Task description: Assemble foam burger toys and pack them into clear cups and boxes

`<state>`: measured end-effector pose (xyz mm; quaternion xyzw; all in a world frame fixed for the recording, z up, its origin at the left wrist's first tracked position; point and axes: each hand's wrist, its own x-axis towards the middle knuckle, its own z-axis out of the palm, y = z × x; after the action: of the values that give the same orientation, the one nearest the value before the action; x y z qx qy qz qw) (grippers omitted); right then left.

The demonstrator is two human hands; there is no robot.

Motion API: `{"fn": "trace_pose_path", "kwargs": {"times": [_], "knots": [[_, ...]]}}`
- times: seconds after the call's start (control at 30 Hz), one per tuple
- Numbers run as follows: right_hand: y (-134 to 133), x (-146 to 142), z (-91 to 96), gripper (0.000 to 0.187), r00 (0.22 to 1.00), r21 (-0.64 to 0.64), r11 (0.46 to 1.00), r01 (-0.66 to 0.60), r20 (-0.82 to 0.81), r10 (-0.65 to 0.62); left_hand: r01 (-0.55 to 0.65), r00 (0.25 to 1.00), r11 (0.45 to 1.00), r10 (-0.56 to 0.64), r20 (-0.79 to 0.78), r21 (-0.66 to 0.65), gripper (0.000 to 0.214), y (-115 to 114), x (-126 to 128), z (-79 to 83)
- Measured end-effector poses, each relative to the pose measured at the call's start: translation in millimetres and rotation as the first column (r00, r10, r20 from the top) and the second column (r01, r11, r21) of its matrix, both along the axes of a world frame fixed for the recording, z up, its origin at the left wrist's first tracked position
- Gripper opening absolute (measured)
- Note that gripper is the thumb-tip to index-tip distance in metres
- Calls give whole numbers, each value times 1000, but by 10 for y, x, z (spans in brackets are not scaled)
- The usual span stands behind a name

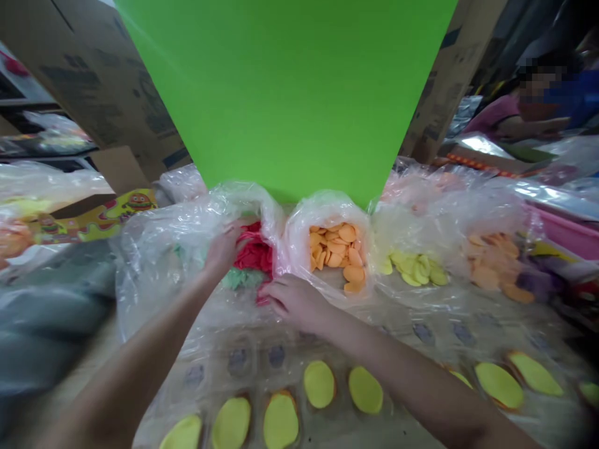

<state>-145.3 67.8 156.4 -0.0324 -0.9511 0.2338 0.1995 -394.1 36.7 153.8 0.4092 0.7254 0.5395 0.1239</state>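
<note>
My left hand [223, 248] is at the mouth of a clear plastic bag [262, 202], beside a heap of crumpled red pieces [255, 252]. Its fingertips are blurred against the plastic and the red heap, so their grip is unclear. Lower down, my right hand [294, 300] has its fingers curled together on a small red piece [262, 294] in front of the heap. Pale green frilly pieces [243, 278] lie between the two hands. To the right, another open bag [299, 218] holds flat orange oval pieces [339, 246].
Yellow-green slices [416, 268] and peach-coloured pieces [496, 262] lie farther right. Clear moulded trays hold yellow-topped ovals [281, 421] along the front. A green panel [299, 93] rises behind, flanked by cardboard [103, 81]. Another person [510, 115] sits at the far right.
</note>
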Motion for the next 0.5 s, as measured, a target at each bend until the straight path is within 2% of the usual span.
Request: {"fn": "trace_pose_path", "kwargs": {"times": [0.07, 0.1, 0.13, 0.17, 0.2, 0.27, 0.3, 0.33, 0.37, 0.4, 0.43, 0.5], "knots": [[-14, -299, -38, 18, 1000, -67, 997, 25, -14, -26, -73, 992, 997, 71, 100, 20, 26, -126, 78, 23], [-21, -406, -75, 18, 997, -141, 989, 53, -40, -59, -98, 983, 995, 92, 161, 27, 27, -191, 123, 32], [-30, -484, -119, 20, 991, -250, 964, 88, -78, -111, -108, 969, 994, 98, 228, 30, 28, -259, 175, 40], [-40, -537, -163, 23, 976, -391, 911, 131, -112, -188, -104, 951, 994, 92, 295, 27, 30, -331, 233, 48], [-54, -571, -205, 28, 951, -544, 821, 172, -126, -283, -88, 934, 996, 77, 349, 17, 33, -405, 299, 56], [-97, -605, -271, 41, 897, -802, 557, 214, -64, -437, -38, 863, 999, 28, 504, 10, 35, -555, 449, 73], [-128, -617, -293, 44, 890, -877, 428, 217, -2, -456, -19, 790, 999, -3, 613, 29, 34, -624, 529, 82], [-165, -630, -311, 45, 903, -915, 341, 216, 54, -427, -16, 687, 998, -36, 726, 65, 33, -685, 608, 91], [-206, -644, -326, 45, 927, -919, 334, 209, 78, -366, -29, 562, 994, -71, 824, 106, 32, -738, 681, 101], [-248, -659, -340, 47, 951, -898, 394, 197, 77, -301, -52, 437, 988, -106, 893, 143, 33, -783, 744, 112], [-286, -671, -356, 51, 967, -853, 490, 180, 61, -248, -78, 338, 982, -136, 931, 172, 33, -823, 794, 123], [-326, -679, -392, 51, 979, -716, 685, 134, -11, -204, -124, 245, 968, -183, 952, 218, 36, -909, 839, 146]]}}
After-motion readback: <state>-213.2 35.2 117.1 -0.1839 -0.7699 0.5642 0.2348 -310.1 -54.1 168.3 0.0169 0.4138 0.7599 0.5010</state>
